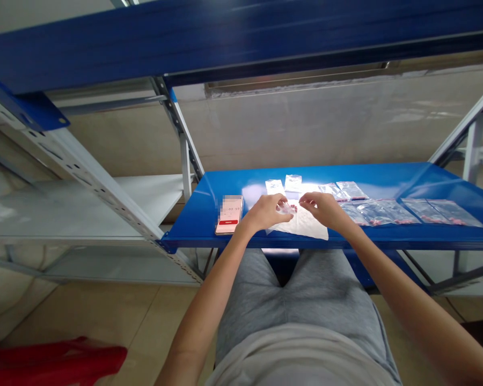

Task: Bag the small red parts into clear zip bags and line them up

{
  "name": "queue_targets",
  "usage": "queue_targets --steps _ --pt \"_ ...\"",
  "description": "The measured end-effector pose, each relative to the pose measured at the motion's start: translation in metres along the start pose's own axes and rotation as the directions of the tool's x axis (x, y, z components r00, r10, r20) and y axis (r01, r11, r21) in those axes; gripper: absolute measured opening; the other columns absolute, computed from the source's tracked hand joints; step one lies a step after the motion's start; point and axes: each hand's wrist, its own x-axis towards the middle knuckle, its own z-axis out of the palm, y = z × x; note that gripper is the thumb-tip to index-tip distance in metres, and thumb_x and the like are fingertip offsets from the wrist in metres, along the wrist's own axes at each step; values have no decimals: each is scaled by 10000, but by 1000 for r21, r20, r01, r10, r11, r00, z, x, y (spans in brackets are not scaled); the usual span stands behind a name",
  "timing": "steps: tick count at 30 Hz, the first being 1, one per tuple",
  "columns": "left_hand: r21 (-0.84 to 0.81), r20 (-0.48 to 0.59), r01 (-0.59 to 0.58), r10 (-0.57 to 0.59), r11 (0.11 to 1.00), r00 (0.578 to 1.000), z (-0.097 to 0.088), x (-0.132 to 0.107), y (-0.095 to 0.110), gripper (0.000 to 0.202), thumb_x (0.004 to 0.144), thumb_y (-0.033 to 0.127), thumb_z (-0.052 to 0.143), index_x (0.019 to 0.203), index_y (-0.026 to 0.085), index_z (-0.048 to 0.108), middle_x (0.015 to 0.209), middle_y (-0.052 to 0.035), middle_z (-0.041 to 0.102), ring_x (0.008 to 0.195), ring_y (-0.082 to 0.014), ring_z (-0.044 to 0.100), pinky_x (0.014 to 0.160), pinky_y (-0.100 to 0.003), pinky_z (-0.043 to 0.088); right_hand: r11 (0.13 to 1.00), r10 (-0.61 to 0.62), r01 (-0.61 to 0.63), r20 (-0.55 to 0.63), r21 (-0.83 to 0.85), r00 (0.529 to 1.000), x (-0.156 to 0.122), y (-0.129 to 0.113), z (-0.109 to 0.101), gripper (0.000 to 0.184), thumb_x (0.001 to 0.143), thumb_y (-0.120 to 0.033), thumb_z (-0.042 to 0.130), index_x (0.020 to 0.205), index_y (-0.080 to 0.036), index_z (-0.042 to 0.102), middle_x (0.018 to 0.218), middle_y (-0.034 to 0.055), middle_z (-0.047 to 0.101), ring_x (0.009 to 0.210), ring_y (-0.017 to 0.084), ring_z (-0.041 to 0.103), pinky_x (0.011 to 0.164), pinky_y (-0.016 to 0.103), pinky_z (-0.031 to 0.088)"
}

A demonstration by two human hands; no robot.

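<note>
One clear bag (285, 208) is gripped at the left hand's (268, 212) fingertips; right hand (320, 209) curled just beside it, fingers' contact with the bag not determinable. Under the fingers: one white sheet (308, 225). Beyond the fingertips: two pale bags (293, 183). Right of the right hand: at least six pink-filled bags (380, 212), exact count unclear. Left of the left hand: one phone (228, 214). All rest on one blue shelf (386, 179).

Glossy blue painted-metal shelf (386, 179) (very reflective) under thin clear plastic bags (443, 212).
</note>
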Motion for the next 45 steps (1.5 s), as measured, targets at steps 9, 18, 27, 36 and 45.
queue_targets --steps 9,18,27,36,45 --pt "41 61 6 -8 999 998 -1 0 -7 524 772 414 773 1212 142 692 1155 -123 757 1035 -267 718 900 -349 562 964 55 -26 101 -264 993 -4 39 26 269 925 -262 641 1170 -202 733 1015 142 617 992 311 605 895 414 467" --pt "160 166 -15 -12 987 986 -2 -1 -3 471 795 366 732 1205 137 700 1203 -113 752 1118 -273 700 967 -339 539 974 -76 84 45 -211 996 -2 32 27 248 968 -254 581 1170 -180 707 1047 145 618 982 299 593 886 401 467" --pt "120 153 9 -28 993 988 -3 -2 -1 423 793 375 727 1152 153 709 1135 -100 766 1055 -258 709 913 -321 549 986 -79 79 6 -147 997 -3 23 49 252 976 -183 532 1108 -202 745 958 113 605 953 271 570 851 360 451" --pt "141 141 -8 -12 990 990 -3 -2 -4 425 792 366 728 1164 161 703 1145 -97 761 1067 -259 705 940 -331 542 984 -40 39 -4 -175 999 -2 25 52 206 980 -187 520 1054 -200 712 965 112 609 963 270 571 830 347 451" --pt "121 134 -11 -6 993 991 -3 -2 -2 424 795 372 721 1150 142 709 1104 -102 758 1022 -262 702 903 -337 534 992 -12 8 -25 -128 1000 1 17 40 165 969 -182 517 982 -174 682 947 121 657 919 257 595 794 332 434"
